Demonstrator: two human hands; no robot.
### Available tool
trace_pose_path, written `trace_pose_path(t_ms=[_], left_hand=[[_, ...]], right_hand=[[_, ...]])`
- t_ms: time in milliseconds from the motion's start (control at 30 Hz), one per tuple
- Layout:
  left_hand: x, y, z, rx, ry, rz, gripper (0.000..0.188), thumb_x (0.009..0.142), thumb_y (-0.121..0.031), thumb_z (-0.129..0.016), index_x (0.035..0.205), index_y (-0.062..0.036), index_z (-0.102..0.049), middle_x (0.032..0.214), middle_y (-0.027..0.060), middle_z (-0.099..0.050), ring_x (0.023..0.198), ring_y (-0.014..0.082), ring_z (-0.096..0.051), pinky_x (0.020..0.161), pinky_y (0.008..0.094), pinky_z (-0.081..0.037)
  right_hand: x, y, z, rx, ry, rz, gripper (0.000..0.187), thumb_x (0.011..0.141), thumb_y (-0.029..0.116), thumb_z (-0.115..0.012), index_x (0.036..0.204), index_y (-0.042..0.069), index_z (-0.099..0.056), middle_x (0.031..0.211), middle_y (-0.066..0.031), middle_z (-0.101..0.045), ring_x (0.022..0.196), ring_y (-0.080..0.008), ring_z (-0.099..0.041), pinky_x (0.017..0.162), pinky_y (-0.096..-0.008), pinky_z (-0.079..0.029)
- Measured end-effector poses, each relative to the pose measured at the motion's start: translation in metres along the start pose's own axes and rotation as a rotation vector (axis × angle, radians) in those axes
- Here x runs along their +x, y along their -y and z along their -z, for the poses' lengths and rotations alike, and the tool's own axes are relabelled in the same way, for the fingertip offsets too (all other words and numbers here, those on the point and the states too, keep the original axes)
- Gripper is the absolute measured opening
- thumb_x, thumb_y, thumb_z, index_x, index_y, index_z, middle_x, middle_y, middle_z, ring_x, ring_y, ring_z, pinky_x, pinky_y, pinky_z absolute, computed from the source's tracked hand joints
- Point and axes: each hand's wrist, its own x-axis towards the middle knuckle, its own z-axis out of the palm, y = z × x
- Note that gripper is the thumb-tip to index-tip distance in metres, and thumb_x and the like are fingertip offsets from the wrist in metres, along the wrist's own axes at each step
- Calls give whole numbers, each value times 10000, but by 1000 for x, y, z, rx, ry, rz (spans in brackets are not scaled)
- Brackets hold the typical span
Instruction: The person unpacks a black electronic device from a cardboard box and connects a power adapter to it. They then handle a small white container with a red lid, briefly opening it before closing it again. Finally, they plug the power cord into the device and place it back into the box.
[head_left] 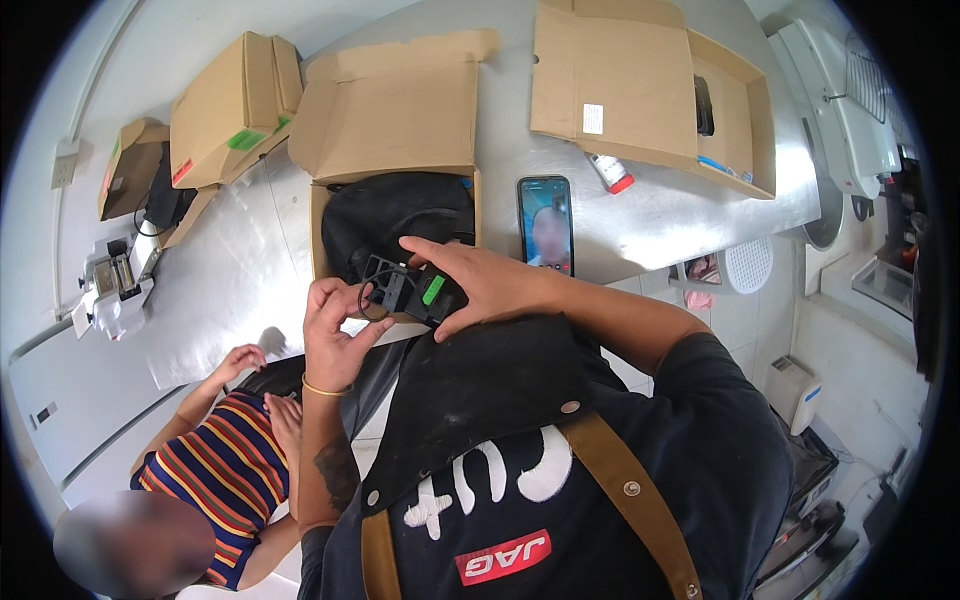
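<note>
My right hand (495,285) is wrapped round a black box-shaped device (455,298) with a bright green label. Against the device's left side sits a dark grey block (388,280), with a thin black cable (365,300) looping out beside it. My left hand (335,325) pinches this cable between thumb and fingers. Both hands are over the near edge of an open cardboard box (390,110), whose lid stands raised at the back. A black fabric bag (385,215) fills the box. What lies under my hands is hidden.
A phone (545,225) and a red-capped white bottle (612,173) lie right on the metal table (235,220). Another open box (735,150) stands back right, more boxes (225,110) back left. A person in a striped shirt (225,450) sits close on my left.
</note>
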Motion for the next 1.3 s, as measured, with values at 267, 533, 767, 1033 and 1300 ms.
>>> trace_pose_path(t_ms=[267, 533, 767, 1033, 1300], left_hand=[[19, 44, -16, -653, -26, 198, 790, 737, -116, -968, 1412, -27, -568, 1532, 97, -427, 1325, 200, -560, 1148, 376, -469], [21, 45, -69, -355, -147, -95, 1682, 467, -631, -1019, 1690, -44, -26, 1594, 198, -369, 1448, 313, -450, 1212, 455, -379], [47, 6, -30, -623, 10, 171, 1331, 687, -196, -964, 1708, -106, -115, 1443, 131, -535, 1323, 275, -563, 1116, 387, -473], [23, 15, 31, -836, 232, 595, 1498, 572, -370, -1053, 1694, -23, -123, 1451, 137, -569, 1338, 282, -580, 1163, 404, -434], [41, 3, -1, -1030, 109, 585, 1442, 590, -325, -1051, 1678, -27, -153, 1439, 157, -590, 1304, 316, -626, 1144, 447, -505]], right_hand=[[18, 13, -5, -41, -109, -70, 1184, 680, 452, -965, 1598, 0, -369, 1456, -245, -582, 1341, -412, -558, 1142, -463, -438], [39, 13, -15, -1, -256, -140, 1058, 637, 459, -979, 1446, -32, -506, 1391, -263, -614, 1274, -414, -622, 1094, -455, -490], [53, -7, -15, 321, -334, -226, 461, 1075, 374, -637, 1363, 15, -618, 1027, -182, -771, 934, -250, -754, 799, -395, -589], [47, -10, -35, 31, -474, 182, 172, 935, 99, -673, 1103, 69, -689, 1070, -126, -674, 930, -367, -721, 776, -457, -588], [36, -14, -46, -158, -476, 134, 139, 909, 73, -654, 1020, 39, -578, 1059, -144, -656, 872, -360, -700, 742, -463, -576]])
